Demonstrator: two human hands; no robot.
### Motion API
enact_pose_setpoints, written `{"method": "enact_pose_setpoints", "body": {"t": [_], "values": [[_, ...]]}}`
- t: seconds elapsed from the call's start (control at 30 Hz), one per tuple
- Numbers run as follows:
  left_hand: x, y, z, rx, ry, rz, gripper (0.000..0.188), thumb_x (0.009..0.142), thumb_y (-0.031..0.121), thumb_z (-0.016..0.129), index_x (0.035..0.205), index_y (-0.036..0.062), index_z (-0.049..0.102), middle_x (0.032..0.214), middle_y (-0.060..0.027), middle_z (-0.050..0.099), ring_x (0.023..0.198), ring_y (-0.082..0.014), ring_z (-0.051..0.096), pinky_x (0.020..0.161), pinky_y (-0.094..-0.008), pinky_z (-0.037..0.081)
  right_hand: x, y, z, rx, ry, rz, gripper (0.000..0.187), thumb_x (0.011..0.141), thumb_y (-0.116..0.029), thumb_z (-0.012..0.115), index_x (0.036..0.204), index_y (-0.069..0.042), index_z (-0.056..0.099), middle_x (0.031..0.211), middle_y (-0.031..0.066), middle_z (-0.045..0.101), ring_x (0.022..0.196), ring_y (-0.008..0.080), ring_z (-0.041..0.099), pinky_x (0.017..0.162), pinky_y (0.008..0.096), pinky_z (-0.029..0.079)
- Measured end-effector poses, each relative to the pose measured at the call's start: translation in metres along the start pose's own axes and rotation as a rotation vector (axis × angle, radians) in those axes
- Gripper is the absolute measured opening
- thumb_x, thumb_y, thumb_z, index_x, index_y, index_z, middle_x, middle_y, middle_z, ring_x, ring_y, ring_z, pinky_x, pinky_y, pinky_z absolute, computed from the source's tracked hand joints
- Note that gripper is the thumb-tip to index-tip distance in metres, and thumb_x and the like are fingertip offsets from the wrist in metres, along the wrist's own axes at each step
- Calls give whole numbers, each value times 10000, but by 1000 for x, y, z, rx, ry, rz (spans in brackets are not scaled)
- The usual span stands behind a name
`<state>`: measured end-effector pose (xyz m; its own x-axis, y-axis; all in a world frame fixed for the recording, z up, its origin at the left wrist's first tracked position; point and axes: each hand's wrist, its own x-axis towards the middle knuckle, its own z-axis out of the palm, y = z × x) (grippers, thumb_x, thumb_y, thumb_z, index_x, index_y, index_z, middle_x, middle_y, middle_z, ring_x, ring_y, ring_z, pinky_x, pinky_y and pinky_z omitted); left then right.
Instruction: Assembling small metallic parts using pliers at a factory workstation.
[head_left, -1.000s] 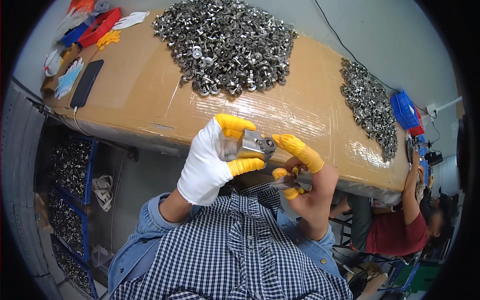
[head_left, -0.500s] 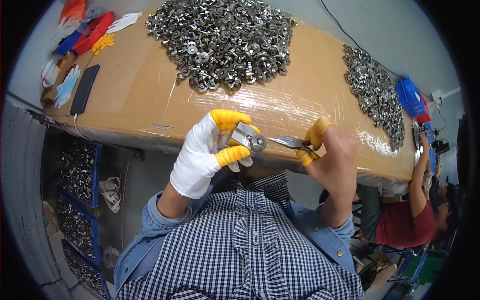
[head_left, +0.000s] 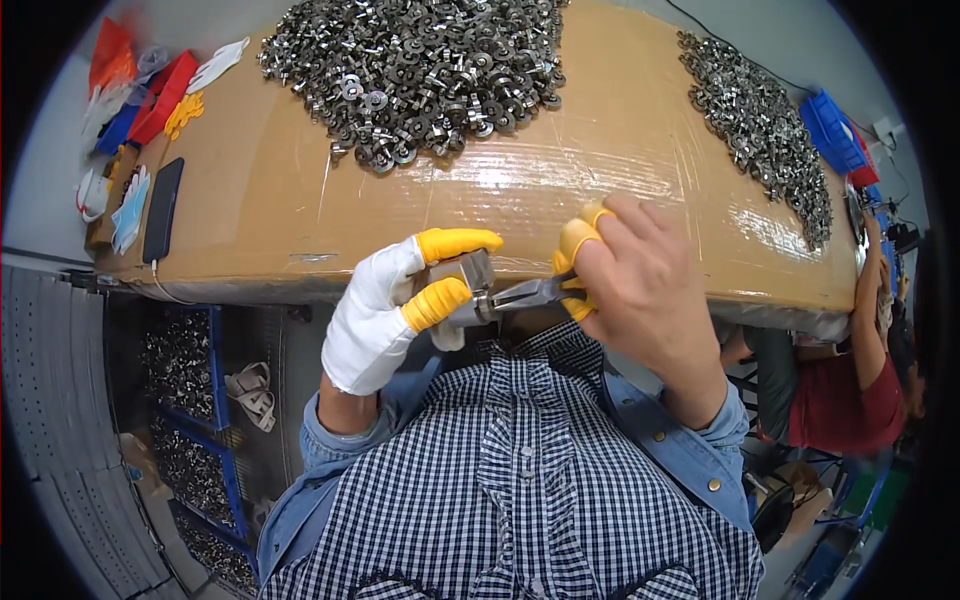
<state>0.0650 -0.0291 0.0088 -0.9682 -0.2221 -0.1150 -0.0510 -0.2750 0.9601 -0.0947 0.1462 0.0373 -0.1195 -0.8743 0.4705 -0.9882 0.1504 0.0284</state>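
My left hand (head_left: 372,318), in a white glove with yellow finger covers, is closed on a shiny metal block (head_left: 468,268) between thumb and forefinger. In my right hand (head_left: 640,285), bare apart from yellow finger covers, is a pair of needle-nose pliers (head_left: 533,292). Their jaws reach to a small metal part (head_left: 486,305) at the block's lower side; whether they grip it I cannot tell. Both hands are held over the near edge of the cardboard-covered table (head_left: 420,215). My fingers hide much of the block and the plier handles.
A big heap of small metal parts (head_left: 430,75) lies at the far middle, a smaller heap (head_left: 760,130) to the right. A phone (head_left: 164,210) and a face mask (head_left: 130,212) lie left. Blue crates (head_left: 218,370) of parts stand below left. A co-worker in red (head_left: 850,405) is at right.
The pliers have moved left, from a gap beside the block to contact at the small part. My left hand has turned the block, and its round piece no longer faces up. The view has shifted.
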Motion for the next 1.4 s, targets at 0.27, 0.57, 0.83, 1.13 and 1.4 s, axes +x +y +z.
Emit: {"method": "enact_pose_setpoints", "body": {"t": [0.27,0.57,0.83,1.13,1.4], "values": [[5,-12,-1,181,167,247,306,845,76,669,1132,0,595,980,-80,622,658,-99,554,573,-188,469,0,3,-9,247,-234,287,195,649,-65,667,756,-61,504,690,66,532,663,196,500,606,313,425],[20,-24,31,797,337,634,273,850,162,686,1080,29,622,926,-57,633,586,-85,513,608,-204,457,-3,8,7,305,-224,365,209,640,-76,695,726,-57,505,746,74,577,671,213,524,589,322,427],[9,-39,10,-363,101,58,361,862,178,681,1183,46,583,888,-55,643,573,-30,440,529,-145,357,-20,37,-6,217,541,202,299,638,-98,768,833,-83,542,815,64,575,725,183,561,611,315,466],[18,-19,47,-489,106,-7,651,870,127,634,1434,87,311,889,-59,595,610,-29,447,515,-121,306,-1,5,30,973,111,143,435,659,2,760,1073,-47,636,1051,69,651,735,105,519,631,200,417],[18,-17,37,-239,78,11,728,850,53,630,1467,104,248,1133,-137,520,766,-97,509,572,-159,397,-6,6,31,1164,145,484,333,692,-39,768,1016,-47,688,1009,66,681,751,100,553,672,216,443]]}}
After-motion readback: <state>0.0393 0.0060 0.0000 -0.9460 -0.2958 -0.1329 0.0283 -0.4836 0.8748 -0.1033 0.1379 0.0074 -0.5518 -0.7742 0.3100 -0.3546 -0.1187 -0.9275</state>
